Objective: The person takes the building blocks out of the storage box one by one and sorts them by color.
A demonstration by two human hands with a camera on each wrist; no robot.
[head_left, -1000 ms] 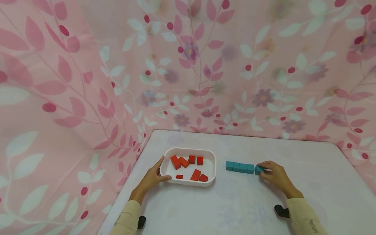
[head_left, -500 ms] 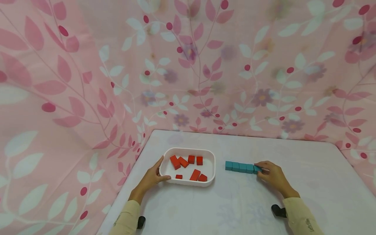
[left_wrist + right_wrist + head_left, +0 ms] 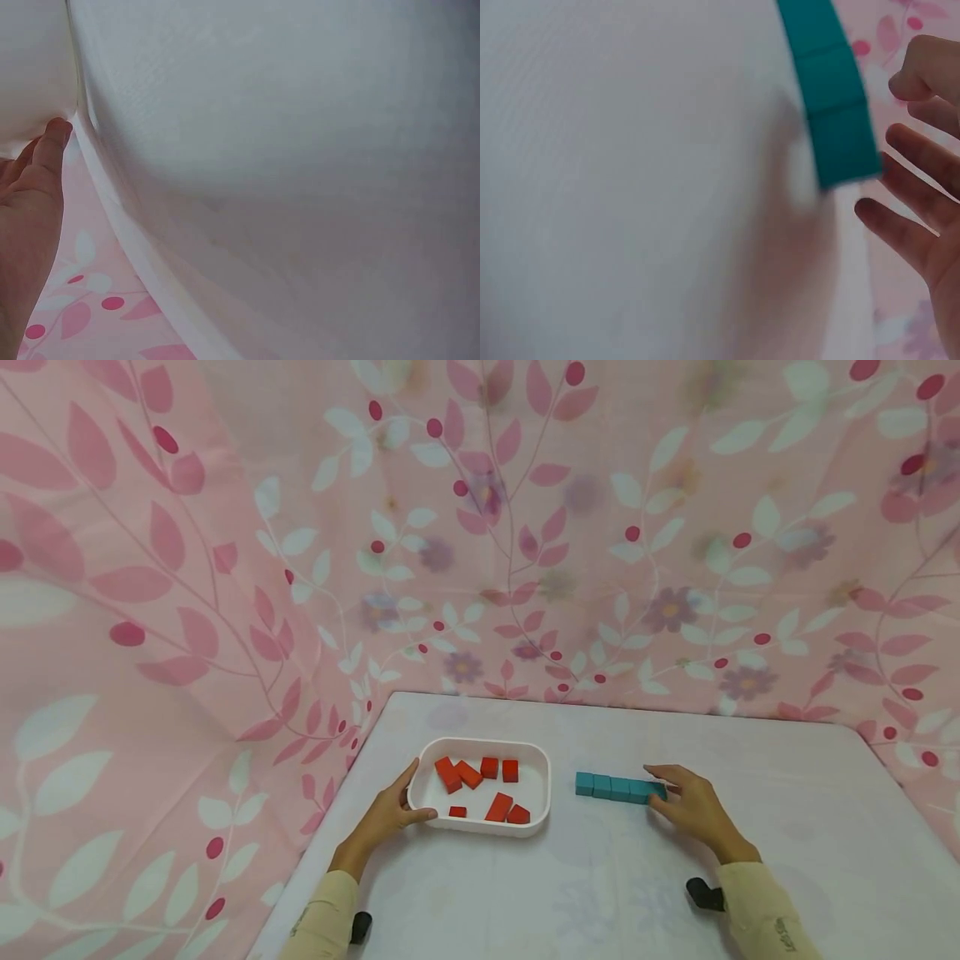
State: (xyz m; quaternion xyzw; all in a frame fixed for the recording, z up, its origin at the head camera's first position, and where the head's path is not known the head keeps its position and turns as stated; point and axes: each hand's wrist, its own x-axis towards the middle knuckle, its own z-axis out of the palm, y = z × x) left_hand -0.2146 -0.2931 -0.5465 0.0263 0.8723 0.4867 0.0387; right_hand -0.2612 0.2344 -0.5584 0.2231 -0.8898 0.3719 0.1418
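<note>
A white oval-cornered tray point(image 3: 480, 828) stands on the left of the table with several red blocks point(image 3: 498, 807) inside. My left hand point(image 3: 385, 817) holds its left end, thumb along the front wall and fingers at the side. In the left wrist view, those fingers point(image 3: 49, 161) meet the white tray wall point(image 3: 34, 67). To the tray's right, several teal blocks point(image 3: 620, 789) lie in a straight row. My right hand point(image 3: 697, 814) is spread around the row's right end, thumb in front and index finger behind. The right wrist view has its fingers point(image 3: 907, 184) apart beside the end block point(image 3: 845, 142).
The table under a white cloth point(image 3: 570, 893) has its back edge against a pink leaf-patterned curtain point(image 3: 510, 568). More of that curtain point(image 3: 150, 735) hangs along the left side. A black wrist piece point(image 3: 705, 894) sits beside the right sleeve, and another point(image 3: 362, 927) by the left.
The right hand slid the last teal block left against the row, then loosened its fingers from it. The left hand and the tray have stayed put.
</note>
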